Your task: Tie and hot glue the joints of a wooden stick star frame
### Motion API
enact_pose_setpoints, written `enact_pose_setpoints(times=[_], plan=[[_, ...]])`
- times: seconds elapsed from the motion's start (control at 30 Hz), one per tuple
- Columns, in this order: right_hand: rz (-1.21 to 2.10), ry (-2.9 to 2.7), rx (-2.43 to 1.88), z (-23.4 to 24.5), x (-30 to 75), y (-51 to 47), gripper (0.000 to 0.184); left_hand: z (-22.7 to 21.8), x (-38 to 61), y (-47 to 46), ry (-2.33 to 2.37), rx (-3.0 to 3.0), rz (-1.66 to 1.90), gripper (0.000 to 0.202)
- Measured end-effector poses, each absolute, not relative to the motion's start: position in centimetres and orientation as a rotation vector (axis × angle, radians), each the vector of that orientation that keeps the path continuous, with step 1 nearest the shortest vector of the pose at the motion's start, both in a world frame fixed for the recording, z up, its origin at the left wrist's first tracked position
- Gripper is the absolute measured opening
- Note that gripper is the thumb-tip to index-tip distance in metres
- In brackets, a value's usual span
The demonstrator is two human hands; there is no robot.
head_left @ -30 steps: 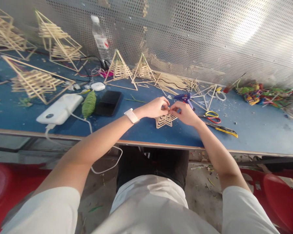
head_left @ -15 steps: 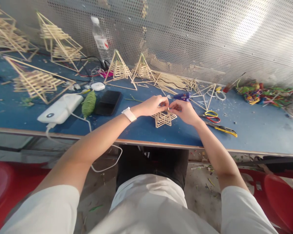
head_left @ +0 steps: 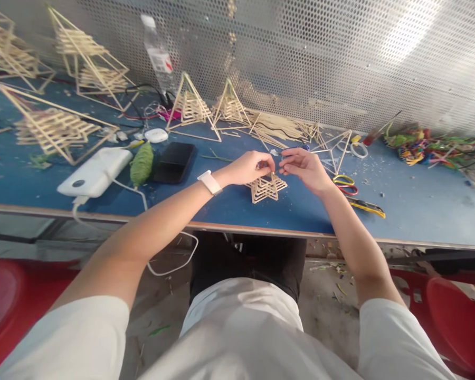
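Observation:
A small flat stack of wooden sticks shaped like a star [head_left: 266, 187] lies on the blue table [head_left: 261, 211] near its front edge. My left hand [head_left: 250, 167], with a white watch on the wrist, is closed in a pinch on the stack's top edge. My right hand [head_left: 305, 168] hovers just right of the stack, lifted off it, fingers loosely apart and nothing visible in them. Behind the right hand only the tip of a blue glue gun [head_left: 305, 147] shows.
Stick pyramids [head_left: 190, 108] and loose sticks line the perforated metal wall. A phone [head_left: 174, 161], green yarn [head_left: 141, 164] and a white power bank [head_left: 97, 171] lie to the left. Scissors [head_left: 345, 186], a yellow knife [head_left: 366, 207] and a coloured pile [head_left: 427, 148] sit to the right. Red chairs flank me.
My right hand has let go of the stick stack and lifted slightly away with its fingers opening. My left hand keeps its pinch. The view has tilted a little.

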State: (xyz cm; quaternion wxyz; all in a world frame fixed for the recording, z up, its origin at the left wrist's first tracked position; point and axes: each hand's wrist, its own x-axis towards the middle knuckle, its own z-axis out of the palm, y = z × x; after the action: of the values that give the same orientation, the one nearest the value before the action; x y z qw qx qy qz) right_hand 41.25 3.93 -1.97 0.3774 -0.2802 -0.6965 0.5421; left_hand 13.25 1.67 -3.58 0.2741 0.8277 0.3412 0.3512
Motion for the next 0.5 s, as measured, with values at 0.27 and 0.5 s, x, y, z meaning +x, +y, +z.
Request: enact_pose_setpoints(times=[0.27,0.5], plan=[[1.568,-1.689,-0.701,-1.39,41.72,3.78,0.049,-3.72,13.42,1.56,0.913,2.198,0.954,0.015],[1.466,-1.727,-0.735,-2.15,42.01,4.53,0.061,-3.44,13.13,1.48,0.897,2.215,0.943,0.029]])
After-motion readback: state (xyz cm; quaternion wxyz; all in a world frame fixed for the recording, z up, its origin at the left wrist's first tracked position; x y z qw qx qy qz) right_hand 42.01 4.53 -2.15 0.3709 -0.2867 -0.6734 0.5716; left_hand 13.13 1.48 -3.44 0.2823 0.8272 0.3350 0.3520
